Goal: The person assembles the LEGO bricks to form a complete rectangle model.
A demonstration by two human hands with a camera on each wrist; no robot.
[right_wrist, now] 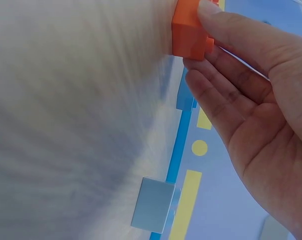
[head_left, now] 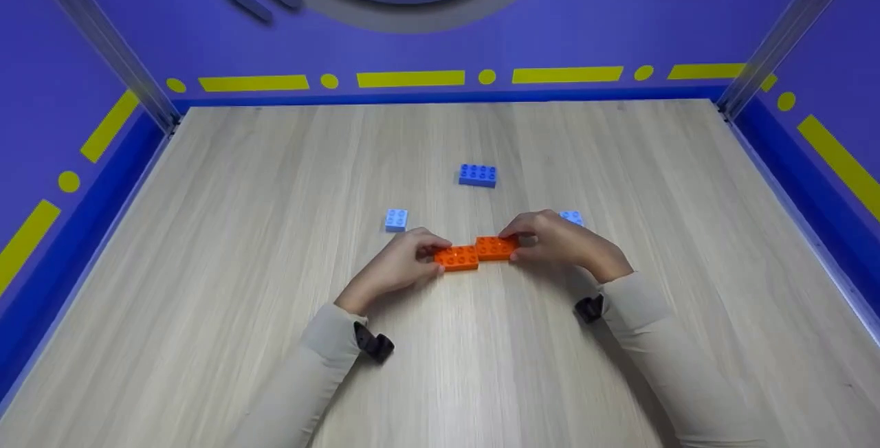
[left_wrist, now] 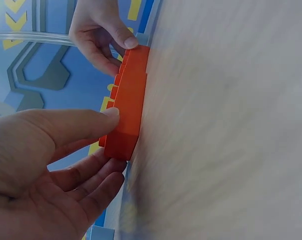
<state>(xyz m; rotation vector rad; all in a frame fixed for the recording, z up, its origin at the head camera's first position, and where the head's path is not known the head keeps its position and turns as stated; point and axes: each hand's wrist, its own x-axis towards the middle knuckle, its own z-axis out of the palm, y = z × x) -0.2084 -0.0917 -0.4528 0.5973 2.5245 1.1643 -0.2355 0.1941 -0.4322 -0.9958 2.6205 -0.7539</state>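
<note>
From the wearer's head, the widest view looks forward and down across the tabletop (head_left: 206,283) to the purple wall (head_left: 440,46), with both hands at mid-distance. The left wrist camera peers from close range, its picture turned sideways with the tabletop at right, facing past the left hand (head_left: 399,261) toward the right hand (head_left: 560,242). The right wrist camera, also near and sideways, has the tabletop at left. Head and left wrist views share both hands; head and right wrist views share the right hand and the right orange brick (head_left: 493,249).
</note>
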